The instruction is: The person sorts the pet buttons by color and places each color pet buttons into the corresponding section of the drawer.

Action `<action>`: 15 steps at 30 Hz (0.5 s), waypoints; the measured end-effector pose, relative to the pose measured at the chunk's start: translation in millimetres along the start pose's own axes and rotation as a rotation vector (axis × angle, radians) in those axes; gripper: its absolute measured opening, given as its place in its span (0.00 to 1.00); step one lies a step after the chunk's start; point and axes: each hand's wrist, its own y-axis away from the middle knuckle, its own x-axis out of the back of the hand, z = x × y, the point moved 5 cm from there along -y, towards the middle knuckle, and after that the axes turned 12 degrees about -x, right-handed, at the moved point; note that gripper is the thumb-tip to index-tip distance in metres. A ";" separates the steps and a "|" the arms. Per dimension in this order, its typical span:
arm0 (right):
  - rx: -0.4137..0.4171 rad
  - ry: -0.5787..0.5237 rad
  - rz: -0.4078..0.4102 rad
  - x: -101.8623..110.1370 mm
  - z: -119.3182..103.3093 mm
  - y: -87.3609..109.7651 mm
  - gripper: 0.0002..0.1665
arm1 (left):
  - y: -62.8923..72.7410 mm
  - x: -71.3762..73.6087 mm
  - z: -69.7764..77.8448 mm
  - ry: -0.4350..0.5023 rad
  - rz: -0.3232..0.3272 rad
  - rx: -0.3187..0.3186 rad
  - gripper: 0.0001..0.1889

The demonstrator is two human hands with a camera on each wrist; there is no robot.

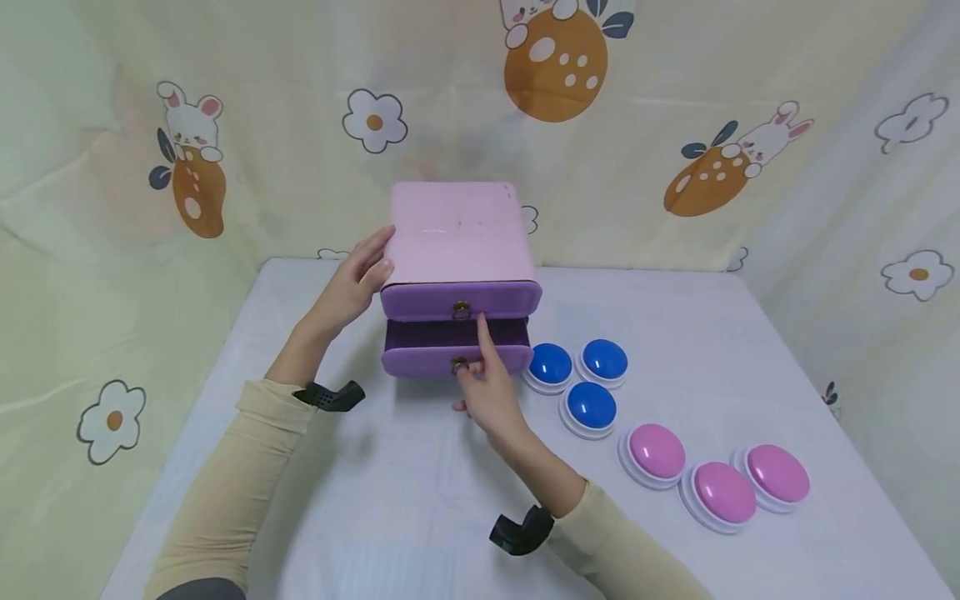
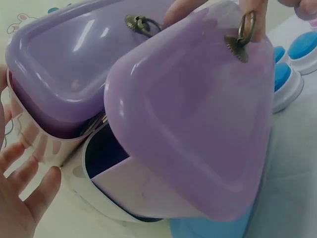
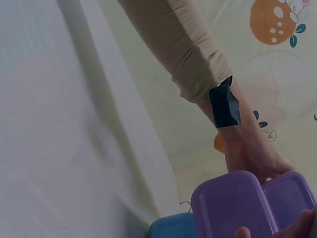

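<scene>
A small pink chest of drawers [image 1: 459, 237] stands at the back of the table. Its upper purple drawer [image 1: 420, 302] is nearly closed, while the purple drawer below it [image 2: 193, 109] is pulled partway out and shows a dark interior. My left hand [image 1: 351, 282] rests along the chest's left side, fingers fairly straight. At the lower drawer's front, my right hand [image 1: 491, 396] pinches the brass ring pull [image 2: 240, 39], its index finger extended up against the upper drawer's front. A blue part [image 3: 173, 225] shows underneath the purple drawers in both wrist views.
Right of the chest, three blue-domed push buttons [image 1: 591, 406] with white bases sit close together. Three pink-domed ones [image 1: 724, 492] lie nearer the table's right side. A patterned cloth [image 1: 450, 50] hangs behind the white table [image 1: 397, 483].
</scene>
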 end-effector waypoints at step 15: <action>-0.079 -0.045 -0.013 -5.0 4.0 -3.3 0.49 | 2.1 -1.8 -0.6 -0.030 0.015 0.018 0.31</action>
